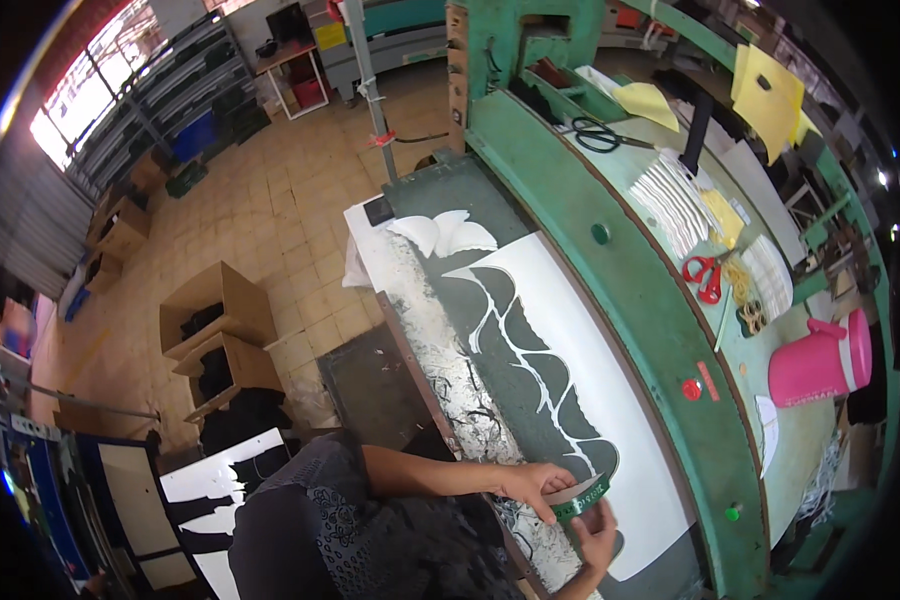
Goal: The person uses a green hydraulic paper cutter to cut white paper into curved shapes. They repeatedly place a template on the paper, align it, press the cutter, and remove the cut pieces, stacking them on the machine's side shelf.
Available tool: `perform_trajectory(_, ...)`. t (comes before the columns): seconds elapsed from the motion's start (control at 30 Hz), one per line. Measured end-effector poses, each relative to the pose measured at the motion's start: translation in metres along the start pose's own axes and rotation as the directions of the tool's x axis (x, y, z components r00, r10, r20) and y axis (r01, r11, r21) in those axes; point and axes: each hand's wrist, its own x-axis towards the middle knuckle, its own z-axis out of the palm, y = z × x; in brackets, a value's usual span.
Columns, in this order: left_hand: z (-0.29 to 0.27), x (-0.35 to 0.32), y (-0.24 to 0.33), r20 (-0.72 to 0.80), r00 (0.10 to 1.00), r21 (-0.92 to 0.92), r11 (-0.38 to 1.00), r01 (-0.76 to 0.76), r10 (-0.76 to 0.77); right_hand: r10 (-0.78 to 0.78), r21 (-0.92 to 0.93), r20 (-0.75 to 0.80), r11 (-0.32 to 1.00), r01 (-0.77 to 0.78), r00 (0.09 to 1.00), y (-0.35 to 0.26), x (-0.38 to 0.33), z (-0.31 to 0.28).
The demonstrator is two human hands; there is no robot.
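Note:
Over the near end of the press bed, both hands hold a green curved cutting die point(587, 499) with dark markings on its outer wall. My left hand point(533, 487) grips its left end, and my right hand point(596, 538) has its fingers on the near right side. A pale surface shows inside the curve. Beyond the hands, a large white sheet point(582, 350) lies on the dark green bed point(490, 345), its left edge scalloped by cut-outs. Thin branching white offcuts point(530, 368) run along that edge. Several white leaf-shaped pieces point(448, 235) rest at the far end.
A green machine beam point(610, 215) crosses just right of the sheet. On the ledge behind it are red scissors point(705, 278), black scissors point(605, 136), stacked white pieces point(670, 205) and a pink jug point(815, 365). Cardboard boxes point(232, 305) stand on the tiled floor at left.

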Motion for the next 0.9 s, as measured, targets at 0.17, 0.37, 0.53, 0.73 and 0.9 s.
perform_trajectory(0.17,0.013,-0.021,0.009,-0.086,0.992,0.35,0.935,-0.058,0.094,0.075,0.147,-0.115,0.987,-0.058,0.991,0.024,0.008,0.062)
perform_trajectory(0.37,0.019,-0.04,0.028,-0.037,0.991,0.573,0.815,-0.084,0.129,0.111,0.281,-0.054,0.955,-0.092,0.992,-0.01,0.011,0.101)
perform_trajectory(0.53,0.026,-0.043,0.023,-0.081,0.965,0.654,0.744,-0.137,0.25,0.131,0.168,-0.105,0.979,-0.112,0.986,-0.022,0.018,0.102)
perform_trajectory(0.73,0.042,-0.047,0.008,-0.21,0.876,0.773,0.622,-0.123,0.435,-0.099,-0.219,-0.172,0.974,0.06,0.98,0.015,0.028,0.082)
perform_trajectory(0.9,0.034,-0.042,0.037,0.08,0.967,0.719,0.658,-0.223,0.241,-0.089,-0.145,-0.138,0.987,0.068,0.986,0.016,0.019,0.046)
